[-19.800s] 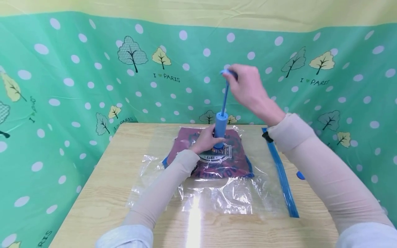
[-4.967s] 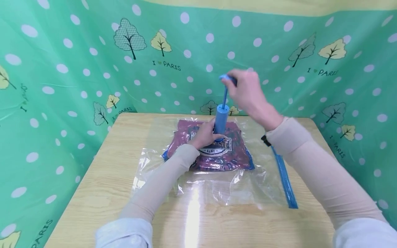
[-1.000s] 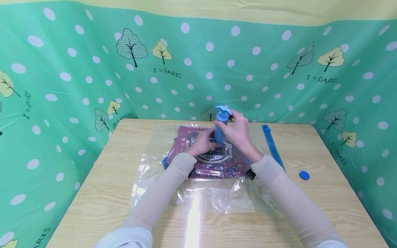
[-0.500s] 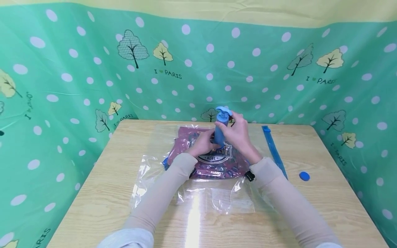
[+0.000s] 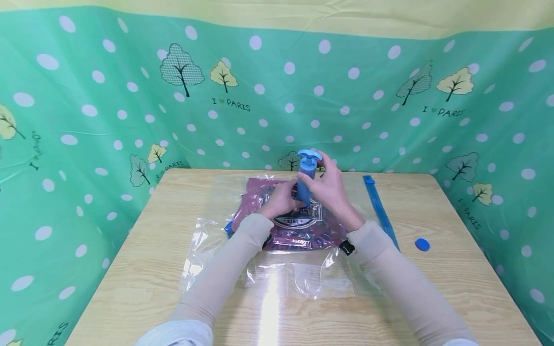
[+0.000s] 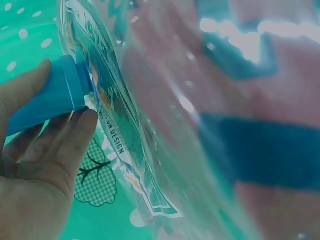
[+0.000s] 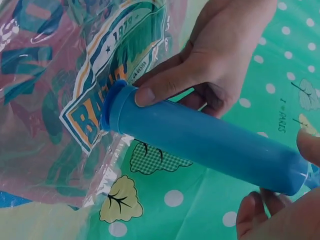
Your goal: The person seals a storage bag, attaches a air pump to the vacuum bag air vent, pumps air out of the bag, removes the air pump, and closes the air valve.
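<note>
A blue hand pump (image 5: 306,182) stands upright on a clear plastic storage bag (image 5: 320,278), its T-shaped handle down close to the barrel. Inside the bag lies a folded maroon shirt (image 5: 248,206) with printed lettering. My left hand (image 5: 279,199) grips the lower barrel, thumb along one side, as the right wrist view shows. Around the upper barrel, just under the handle, my right hand (image 5: 330,190) curls its fingers and thumb. In the left wrist view the pump's collar (image 6: 75,82) meets the valve on the bag; the valve itself is mostly hidden.
A blue zip strip (image 5: 381,209) with a small slider (image 5: 369,180) runs along the bag's right edge. To its right, a round blue cap (image 5: 422,244) lies on the wooden table (image 5: 143,269). A green dotted curtain (image 5: 242,57) hangs behind and at both sides.
Earlier my right hand held the pump's handle raised; now the handle is down and that hand grips the barrel. The bag has become more wrinkled around the shirt. The last second shows little movement.
</note>
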Available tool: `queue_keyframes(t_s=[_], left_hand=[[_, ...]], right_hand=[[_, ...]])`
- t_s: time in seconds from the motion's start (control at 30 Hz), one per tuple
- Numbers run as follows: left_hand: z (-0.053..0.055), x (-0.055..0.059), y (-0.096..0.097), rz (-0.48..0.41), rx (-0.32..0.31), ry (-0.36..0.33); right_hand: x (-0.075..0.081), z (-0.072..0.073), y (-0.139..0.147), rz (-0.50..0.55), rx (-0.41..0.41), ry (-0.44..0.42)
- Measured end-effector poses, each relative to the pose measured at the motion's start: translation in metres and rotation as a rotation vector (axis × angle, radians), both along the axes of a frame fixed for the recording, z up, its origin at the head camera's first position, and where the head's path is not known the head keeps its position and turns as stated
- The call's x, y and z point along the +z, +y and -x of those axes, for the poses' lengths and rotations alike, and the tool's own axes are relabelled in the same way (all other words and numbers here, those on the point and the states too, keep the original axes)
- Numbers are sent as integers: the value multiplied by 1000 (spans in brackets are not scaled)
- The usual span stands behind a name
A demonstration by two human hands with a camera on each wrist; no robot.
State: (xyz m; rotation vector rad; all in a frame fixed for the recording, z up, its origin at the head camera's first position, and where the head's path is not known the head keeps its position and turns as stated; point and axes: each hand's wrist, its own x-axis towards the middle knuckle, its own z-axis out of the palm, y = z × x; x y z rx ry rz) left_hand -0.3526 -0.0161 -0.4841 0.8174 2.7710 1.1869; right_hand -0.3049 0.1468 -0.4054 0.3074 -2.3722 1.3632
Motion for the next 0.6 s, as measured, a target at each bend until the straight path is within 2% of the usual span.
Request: queue_keyframes(t_s=[0.13, 0.3, 0.47, 0.6], left_hand=[[-2, 1, 0, 22, 25, -4], [-3, 3, 3, 37, 12, 1], [-3, 4, 3, 25, 10, 7], [-3, 4, 0, 3, 21, -30]], right_hand=[[-4, -1, -7, -33, -76, 8], [-9, -4, -9, -30, -154, 41], [-11, -4, -8, -2, -133, 76], [-10, -4, -6, -9, -72, 89]])
